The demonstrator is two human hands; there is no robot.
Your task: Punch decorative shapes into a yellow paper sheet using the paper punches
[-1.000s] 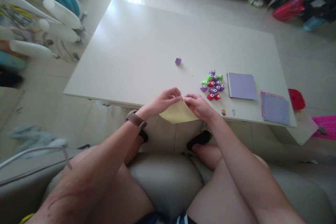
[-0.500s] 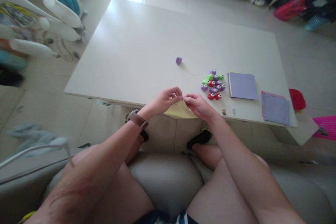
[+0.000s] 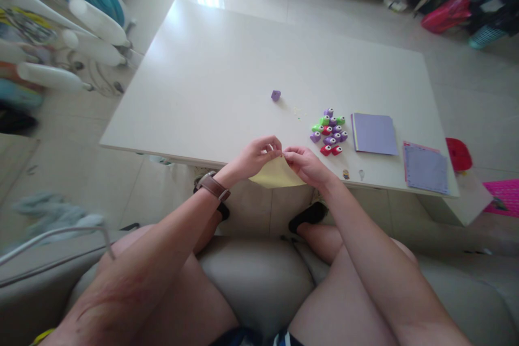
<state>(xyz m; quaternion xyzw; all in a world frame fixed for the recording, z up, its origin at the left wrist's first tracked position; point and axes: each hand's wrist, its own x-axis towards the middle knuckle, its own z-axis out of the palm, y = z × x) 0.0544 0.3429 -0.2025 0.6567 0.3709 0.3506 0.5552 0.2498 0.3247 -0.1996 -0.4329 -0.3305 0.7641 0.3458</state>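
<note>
A sheet of yellow paper (image 3: 276,174) hangs over the table's near edge, pinched along its top by both hands. My left hand (image 3: 263,154), with a brown watch on the wrist, holds it from the left. My right hand (image 3: 305,163) grips it from the right, and the fingertips of both hands almost touch. A tiny reddish spot shows between the fingertips, too small to make out. To the right lies a cluster of purple, green and red punches (image 3: 332,131). Beyond the hands sits a single purple piece (image 3: 276,95), with small pale scraps (image 3: 297,113) beside it.
On the white table (image 3: 211,75), a stack of purple paper (image 3: 375,133) lies right of the punches. Farther right are perforated purple sheets (image 3: 425,167). Two small stickers (image 3: 346,174) lie near the front edge. White bottles (image 3: 99,21) stand off to the left.
The yellow paper's lower part has swung slightly down and toward me, showing more of its surface. Both hands keep their pinch in nearly the same place.
</note>
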